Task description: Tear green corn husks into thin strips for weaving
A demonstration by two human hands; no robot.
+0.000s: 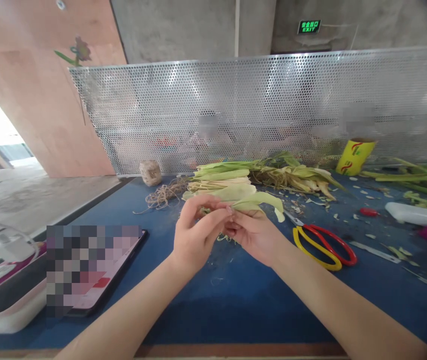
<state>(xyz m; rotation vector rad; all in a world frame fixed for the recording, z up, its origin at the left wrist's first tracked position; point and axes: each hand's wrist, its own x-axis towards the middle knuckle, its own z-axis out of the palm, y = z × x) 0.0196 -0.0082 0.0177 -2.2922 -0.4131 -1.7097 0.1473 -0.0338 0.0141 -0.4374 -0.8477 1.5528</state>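
In the middle of the frame, the left hand (194, 232) and the right hand (256, 232) met at their fingertips, close above the blue surface (213, 310). The right hand was closed on the end of a pale green leaf (264, 200), whose free part bent over towards the right and drooped at its tip. The left hand curled inward with its fingertips at that same end; whether it gripped the leaf too, I could not tell.

Just behind the hands, at the centre, lay a stack of husks (223, 177), with loose twine (166, 194) to its left and a bundle of leaves (299, 175) to its right. Right of centre, scissors (324, 245) with one red and one yellow handle lay near a slim blade (376, 251). A phone (96, 280) occupied the lower left, and a yellow tube (355, 157) stood at the right, before the perforated screen (273, 105).
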